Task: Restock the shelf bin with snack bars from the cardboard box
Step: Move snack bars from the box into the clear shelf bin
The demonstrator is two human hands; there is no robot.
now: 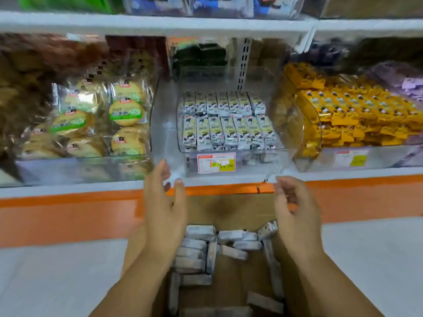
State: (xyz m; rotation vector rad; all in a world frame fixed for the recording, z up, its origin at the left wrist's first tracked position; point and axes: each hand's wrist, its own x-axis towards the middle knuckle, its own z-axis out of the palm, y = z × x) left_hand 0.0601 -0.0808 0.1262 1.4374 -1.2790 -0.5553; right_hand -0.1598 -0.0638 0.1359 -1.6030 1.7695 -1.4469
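Foreground: cardboard box (229,282) holding loose grey-wrapped snack bars (199,245). Above it, left hand (163,202) and right hand (295,207), palms facing each other. Each grip is spread and holds nothing: left fingers nearly straight, right loosely curled. Behind: orange-edged shelf (68,200). On it, clear shelf bin (251,163) with two rows of stocked bars (226,124) and a price label (216,162) on its front. Flanking bins: round cakes (126,110) left, yellow packets (354,115) right.

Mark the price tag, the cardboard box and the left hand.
price tag (216,162), head view, middle of the label.
cardboard box (229,208), head view, far inner wall.
left hand (163,205), head view, middle of the hand.
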